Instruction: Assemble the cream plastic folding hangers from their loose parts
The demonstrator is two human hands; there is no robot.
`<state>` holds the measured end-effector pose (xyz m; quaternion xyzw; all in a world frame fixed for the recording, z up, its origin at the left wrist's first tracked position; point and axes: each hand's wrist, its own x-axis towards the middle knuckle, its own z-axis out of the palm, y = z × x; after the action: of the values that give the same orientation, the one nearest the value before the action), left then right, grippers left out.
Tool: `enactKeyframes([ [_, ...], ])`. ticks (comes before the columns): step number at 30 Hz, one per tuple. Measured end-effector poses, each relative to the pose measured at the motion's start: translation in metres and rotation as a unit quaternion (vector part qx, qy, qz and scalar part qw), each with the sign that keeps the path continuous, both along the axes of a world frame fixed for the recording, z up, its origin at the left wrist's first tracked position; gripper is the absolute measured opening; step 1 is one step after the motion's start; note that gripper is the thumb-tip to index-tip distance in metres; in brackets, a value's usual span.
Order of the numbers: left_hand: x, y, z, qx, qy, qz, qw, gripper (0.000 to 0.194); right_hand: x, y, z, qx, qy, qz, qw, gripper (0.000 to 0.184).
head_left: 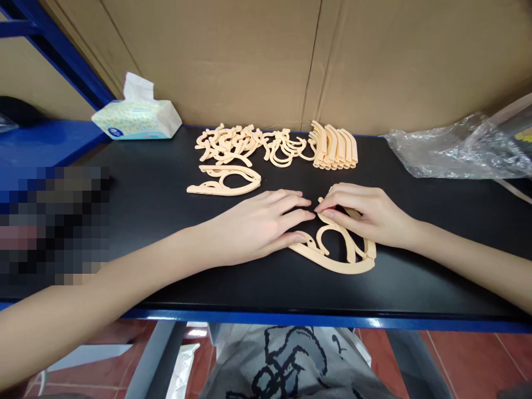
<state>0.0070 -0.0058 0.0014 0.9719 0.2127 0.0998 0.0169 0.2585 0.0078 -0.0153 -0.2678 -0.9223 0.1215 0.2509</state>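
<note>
On the black tabletop in front of me lies a beige plastic folding hanger (344, 267), with curved arms and an inner loop. My right hand (361, 210) pinches the hanger's upper part between thumb and fingers, covering some of it. My left hand (264, 224) is stretched flat beside it, fingers apart, its thumb touching the hanger's left end. The left fingertips come close to the right hand's pinch. Behind the left hand rests another folded beige hanger (226, 188), untouched.
Toward the back are a heap of small beige hook pieces (233, 141), several thin curved pieces (282, 152) and stacked beige hanger arms (334, 147). A tissue pack (137, 119) stands back left, crumpled clear plastic (453, 147) back right. Cardboard (216, 61) walls the rear; the blue table edge (291, 318) is nearest me.
</note>
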Motion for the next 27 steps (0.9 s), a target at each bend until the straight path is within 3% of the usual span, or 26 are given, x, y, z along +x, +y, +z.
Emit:
enactKeyframes([
  [5, 0.001, -0.001, 0.006, -0.03, -0.013, -0.065, 0.997, 0.045, 0.001, 0.0, 0.0, 0.01, -0.012, 0.005, 1.0, 0.019],
  [10, 0.0, -0.003, 0.005, -0.024, -0.004, -0.071, 0.997, 0.027, 0.003, 0.003, -0.003, 0.044, -0.034, 0.009, 0.998, 0.023],
  [16, 0.001, -0.003, 0.005, -0.016, 0.004, -0.068, 0.998, 0.028, 0.003, 0.005, -0.007, 0.059, -0.085, -0.041, 0.994, 0.039],
  [22, 0.0, -0.003, 0.006, -0.028, 0.006, -0.07, 0.997, 0.031, 0.004, 0.001, 0.004, 0.088, 0.061, -0.158, 0.982, 0.027],
  [27, 0.001, -0.004, 0.004, -0.034, 0.011, -0.063, 0.997, 0.038, 0.011, 0.003, 0.008, 0.122, -0.108, -0.238, 0.958, 0.038],
])
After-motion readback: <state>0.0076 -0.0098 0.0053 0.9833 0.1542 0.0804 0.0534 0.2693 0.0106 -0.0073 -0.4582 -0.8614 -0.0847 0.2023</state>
